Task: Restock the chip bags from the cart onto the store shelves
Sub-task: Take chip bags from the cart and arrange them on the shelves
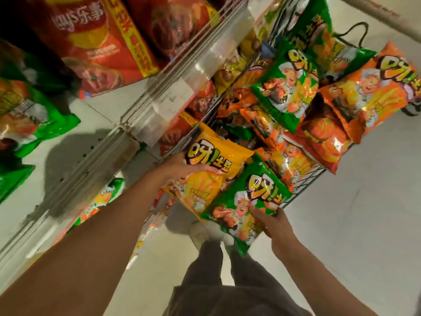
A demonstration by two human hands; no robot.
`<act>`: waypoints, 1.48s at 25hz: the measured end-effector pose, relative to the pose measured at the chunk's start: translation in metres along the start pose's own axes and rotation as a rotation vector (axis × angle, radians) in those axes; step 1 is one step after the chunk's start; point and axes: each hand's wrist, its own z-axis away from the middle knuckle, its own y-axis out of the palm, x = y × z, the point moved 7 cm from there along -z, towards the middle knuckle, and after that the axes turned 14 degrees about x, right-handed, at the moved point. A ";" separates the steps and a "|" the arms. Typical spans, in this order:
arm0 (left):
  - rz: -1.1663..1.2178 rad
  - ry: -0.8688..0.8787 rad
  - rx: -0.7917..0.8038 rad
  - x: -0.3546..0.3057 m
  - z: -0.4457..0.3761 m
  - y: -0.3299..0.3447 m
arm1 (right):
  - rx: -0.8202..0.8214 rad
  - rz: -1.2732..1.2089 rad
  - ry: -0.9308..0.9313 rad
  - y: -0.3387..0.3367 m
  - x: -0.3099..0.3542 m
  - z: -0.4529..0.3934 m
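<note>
A pale, smooth shop floor fills the right and bottom of the view, with white shelving running up the left. Nearest the camera are the person's dark grey trousers and a light shoe planted on the floor between shelf and cart.

Just above these, the right hand grips the lower edge of a green chip bag, fingers curled over its front and pinching the foil. Beside it, the left hand holds a yellow chip bag, thumb laid across the front and the rest of the fingers hidden behind the pack. The two bags overlap, the green one lying across the yellow one's lower right corner, both at the near end of the wire cart.

The cart sits close against the shelving and is heaped with more packs: orange chip bags on the right and in the middle, another green bag on top, and one more green bag standing farther back.

On the left, the shelf edge, with clear price-tag strips, cuts diagonally between the hands and the shelf board. On that shelf lie green bags at the left, and farther up stands a large red Lay's pack. Below the shelf edge, more red and orange packs show on a lower level, partly hidden.
</note>
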 end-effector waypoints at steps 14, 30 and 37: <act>0.315 0.194 -0.286 0.014 0.042 0.027 | 0.096 0.144 -0.225 -0.030 0.051 0.009; 0.760 0.035 -0.762 0.176 0.207 0.126 | 0.624 0.539 -0.174 0.099 0.045 0.008; 0.875 0.071 -0.953 0.253 0.216 0.123 | 0.783 0.771 -0.272 0.240 0.057 -0.019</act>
